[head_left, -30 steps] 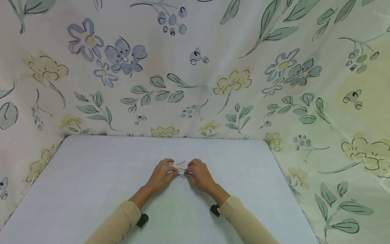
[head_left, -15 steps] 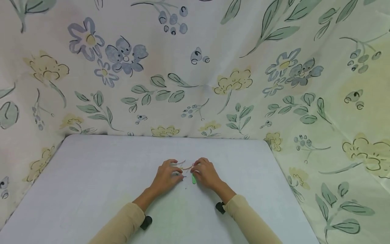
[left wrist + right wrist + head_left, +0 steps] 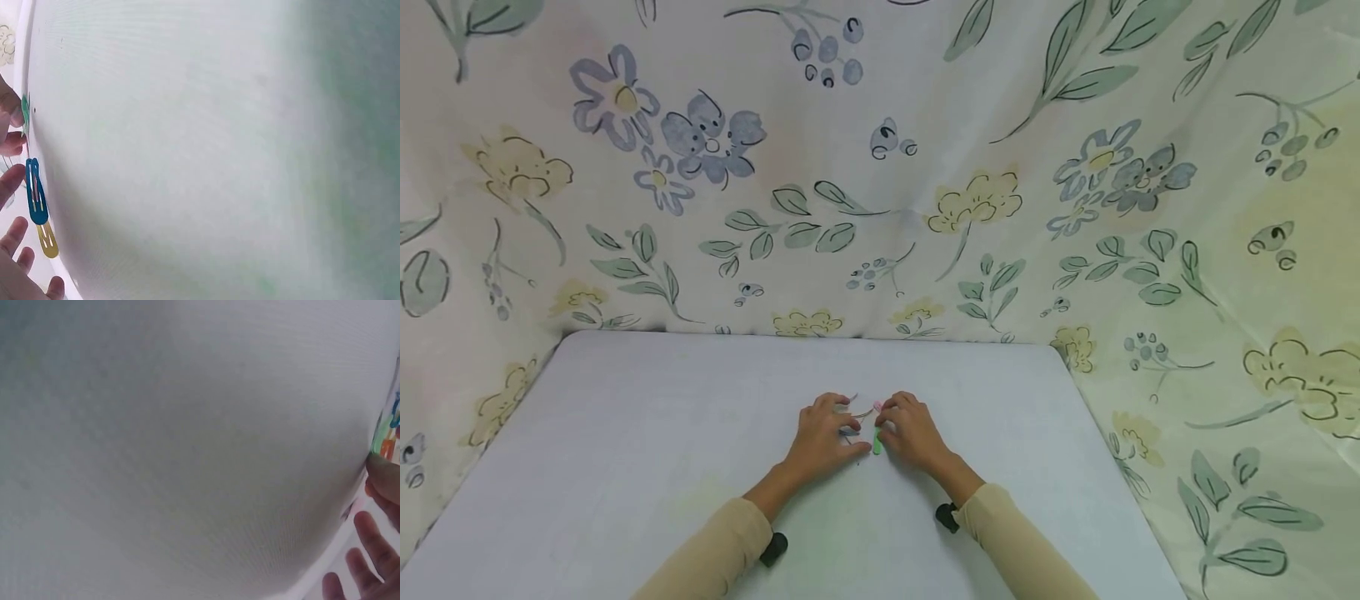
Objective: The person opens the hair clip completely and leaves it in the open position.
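Observation:
My right hand (image 3: 910, 429) pinches a green snap hair clip (image 3: 877, 442) between thumb and finger; in the right wrist view its thumb (image 3: 382, 476) lies right at the green edge. My left hand (image 3: 823, 433) is spread with fingers apart, its thumb tip close beside the green clip. Under the left fingers lies a blue snap hair clip (image 3: 37, 194), overlapping a yellow one (image 3: 48, 240). An orange clip (image 3: 387, 447) shows past the right thumb, partly hidden. Something small and pink (image 3: 877, 406) sits by the right fingertips.
Everything lies on a white tabletop (image 3: 647, 433). A floral cloth (image 3: 880, 167) hangs behind its far edge and along the sides. One tiny dark speck (image 3: 858, 463) lies just nearer than the hands. A black wrist camera (image 3: 773, 550) sits at the left cuff.
Both hands have shifted right. Earlier their fingertips met at the blue clip; now the left fingers have spread and the right hand is at the green clip, which has come into view.

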`<state>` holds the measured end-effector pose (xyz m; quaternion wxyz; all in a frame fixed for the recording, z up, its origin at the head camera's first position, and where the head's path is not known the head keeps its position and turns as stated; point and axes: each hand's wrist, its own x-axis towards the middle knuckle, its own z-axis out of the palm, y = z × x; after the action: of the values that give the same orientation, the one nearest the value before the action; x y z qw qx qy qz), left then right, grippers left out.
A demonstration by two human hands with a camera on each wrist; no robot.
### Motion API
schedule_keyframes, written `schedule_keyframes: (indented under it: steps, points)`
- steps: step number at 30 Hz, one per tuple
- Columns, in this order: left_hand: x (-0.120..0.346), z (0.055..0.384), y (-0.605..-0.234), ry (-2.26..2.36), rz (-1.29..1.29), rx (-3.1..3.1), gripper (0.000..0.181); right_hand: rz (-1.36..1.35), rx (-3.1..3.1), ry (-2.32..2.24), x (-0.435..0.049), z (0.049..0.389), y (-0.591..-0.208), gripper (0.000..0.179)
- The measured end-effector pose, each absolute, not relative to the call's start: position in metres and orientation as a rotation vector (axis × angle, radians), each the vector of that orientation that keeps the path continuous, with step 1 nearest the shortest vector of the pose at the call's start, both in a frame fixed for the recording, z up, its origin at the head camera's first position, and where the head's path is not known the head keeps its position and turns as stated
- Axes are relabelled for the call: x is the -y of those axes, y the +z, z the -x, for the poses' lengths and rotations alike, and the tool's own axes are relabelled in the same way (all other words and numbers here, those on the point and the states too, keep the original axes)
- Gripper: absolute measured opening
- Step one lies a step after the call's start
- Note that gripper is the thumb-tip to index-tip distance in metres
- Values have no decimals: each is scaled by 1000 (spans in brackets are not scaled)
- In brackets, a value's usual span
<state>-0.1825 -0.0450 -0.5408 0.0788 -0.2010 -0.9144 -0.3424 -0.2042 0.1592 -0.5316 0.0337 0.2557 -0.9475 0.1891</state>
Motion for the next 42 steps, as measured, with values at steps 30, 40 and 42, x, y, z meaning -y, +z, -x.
schedule_keyframes:
  steps: [30, 40, 42]
  points:
    - [40, 179, -537, -998, 736, 2736, 7, -810, 2876, 720, -163, 199, -533, 8]
    - [42, 182, -537, -1165, 683, 2686, 8, -844, 2845, 750, -166, 199, -531, 4]
    - [42, 183, -536, -1210, 650, 2675, 7, -857, 2829, 787, -167, 200, -530, 4]
